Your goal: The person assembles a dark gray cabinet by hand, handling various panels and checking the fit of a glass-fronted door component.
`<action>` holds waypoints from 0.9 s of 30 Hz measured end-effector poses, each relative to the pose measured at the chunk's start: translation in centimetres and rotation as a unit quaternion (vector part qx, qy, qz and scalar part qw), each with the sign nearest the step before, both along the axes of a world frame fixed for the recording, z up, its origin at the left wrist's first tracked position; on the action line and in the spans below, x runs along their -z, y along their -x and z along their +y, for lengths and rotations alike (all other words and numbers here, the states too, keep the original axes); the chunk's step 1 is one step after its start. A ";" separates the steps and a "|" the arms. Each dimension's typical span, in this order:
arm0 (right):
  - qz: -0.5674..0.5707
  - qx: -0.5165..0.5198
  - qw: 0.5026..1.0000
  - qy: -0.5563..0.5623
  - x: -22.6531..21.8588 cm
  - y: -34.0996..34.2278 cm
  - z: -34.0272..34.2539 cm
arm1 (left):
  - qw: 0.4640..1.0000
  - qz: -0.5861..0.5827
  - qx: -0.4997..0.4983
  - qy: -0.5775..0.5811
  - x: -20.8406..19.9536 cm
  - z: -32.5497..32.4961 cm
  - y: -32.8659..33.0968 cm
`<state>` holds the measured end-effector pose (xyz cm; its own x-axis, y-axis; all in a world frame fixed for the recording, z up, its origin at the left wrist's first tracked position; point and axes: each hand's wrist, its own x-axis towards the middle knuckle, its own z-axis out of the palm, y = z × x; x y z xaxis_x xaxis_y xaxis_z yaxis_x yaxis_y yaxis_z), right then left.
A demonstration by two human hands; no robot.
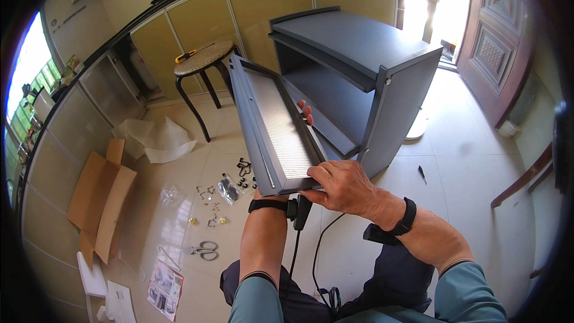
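A long grey framed door panel (281,125) with a ribbed, light-catching pane is held up at a tilt before me. My left hand (305,112) supports it from beneath; only its fingertips show, curled over the right edge, and the palm is hidden behind the frame. At the near right corner, my right hand (342,186) grips the end of the frame, thumb below and fingers on top. Just beyond stands a grey cabinet (412,96) with an open front, and a ribbed strip shows low inside it.
Small hardware, including a bag of screws (228,188), lies on the tiles left of me. Nearby are scissors (207,250), an instruction sheet (164,287) and an open cardboard box (101,203). A stool (206,58) holds a yellow-black tool; a black pen (422,173) lies right.
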<state>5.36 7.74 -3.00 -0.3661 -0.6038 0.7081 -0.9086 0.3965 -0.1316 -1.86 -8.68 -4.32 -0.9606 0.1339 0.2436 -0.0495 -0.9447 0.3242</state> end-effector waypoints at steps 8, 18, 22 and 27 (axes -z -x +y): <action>0.022 0.001 1.000 -0.004 0.0 0.1 -0.3 | 0.998 0.026 0.004 0.057 -0.9 -0.3 -0.8; 0.020 0.002 1.000 -0.015 0.0 0.0 0.0 | 0.999 0.023 0.021 0.044 0.2 0.1 0.1; 0.002 -0.006 1.000 -0.008 -0.2 -0.2 -0.4 | 0.999 0.001 -0.026 0.028 0.2 -0.1 0.1; 0.002 -0.002 0.999 -0.033 -0.2 0.0 0.1 | 0.999 0.002 0.021 0.028 1.1 0.0 1.1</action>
<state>5.39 7.80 -2.76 -0.3613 -0.6504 0.6682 -0.9105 0.4008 -0.1021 -2.92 -8.68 -5.46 -0.9531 0.1879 0.2375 -0.0878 -0.9221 0.3770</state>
